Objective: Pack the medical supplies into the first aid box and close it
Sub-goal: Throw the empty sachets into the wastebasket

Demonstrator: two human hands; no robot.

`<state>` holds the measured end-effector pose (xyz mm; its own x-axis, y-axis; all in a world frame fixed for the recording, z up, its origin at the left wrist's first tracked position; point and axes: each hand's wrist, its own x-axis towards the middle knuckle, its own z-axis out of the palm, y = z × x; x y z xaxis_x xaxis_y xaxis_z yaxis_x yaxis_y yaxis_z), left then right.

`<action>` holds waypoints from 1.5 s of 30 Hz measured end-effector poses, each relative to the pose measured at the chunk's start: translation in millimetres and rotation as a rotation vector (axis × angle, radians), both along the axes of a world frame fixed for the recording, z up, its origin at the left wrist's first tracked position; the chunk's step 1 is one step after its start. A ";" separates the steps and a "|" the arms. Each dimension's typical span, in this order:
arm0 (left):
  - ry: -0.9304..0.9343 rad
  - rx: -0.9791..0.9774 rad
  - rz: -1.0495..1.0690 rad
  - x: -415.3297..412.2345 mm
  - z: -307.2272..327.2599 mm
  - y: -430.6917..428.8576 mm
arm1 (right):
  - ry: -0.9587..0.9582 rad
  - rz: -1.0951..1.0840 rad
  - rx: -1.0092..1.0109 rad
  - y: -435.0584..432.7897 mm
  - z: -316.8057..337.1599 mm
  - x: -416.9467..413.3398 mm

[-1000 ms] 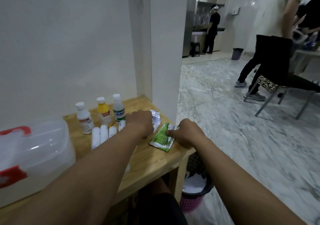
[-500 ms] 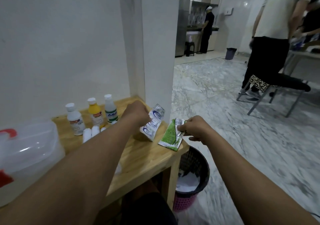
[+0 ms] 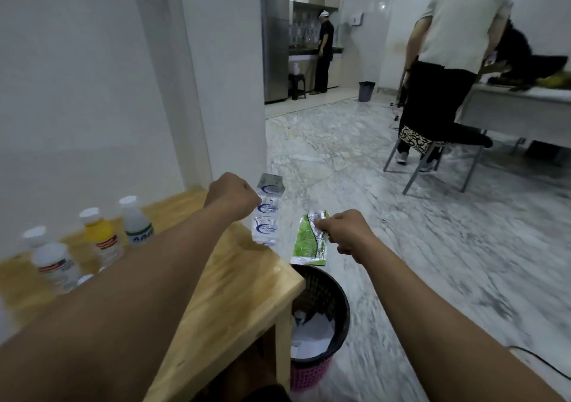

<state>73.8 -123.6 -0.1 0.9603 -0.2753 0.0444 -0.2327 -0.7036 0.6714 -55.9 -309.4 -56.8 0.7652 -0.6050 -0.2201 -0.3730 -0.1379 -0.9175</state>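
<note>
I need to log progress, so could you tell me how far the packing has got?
Nothing looks packed yet. In hand: the left hand holds a strip of white-and-blue sachets, and the right hand a green sachet, both lifted. Left: three bottles stand on the wooden table; the box is out of view.

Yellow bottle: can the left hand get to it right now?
Probably not as is. The left hand is closed on the clear sachet strip, so it is occupied. The yellow bottle stands left of that forearm on the table, path open; it would need to drop the strip first.
</note>
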 end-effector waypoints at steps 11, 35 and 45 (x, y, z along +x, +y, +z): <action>0.096 0.265 -0.317 65.8 -45.5 -109.1 | 0.154 -0.138 0.076 -62.0 -100.0 50.2; 0.176 0.935 -0.647 108.0 -173.5 -192.7 | 0.495 -0.274 0.100 -70.5 -283.5 65.9; 0.217 0.811 -0.672 107.7 -169.0 -187.0 | 0.494 -0.227 0.023 -74.3 -263.0 67.2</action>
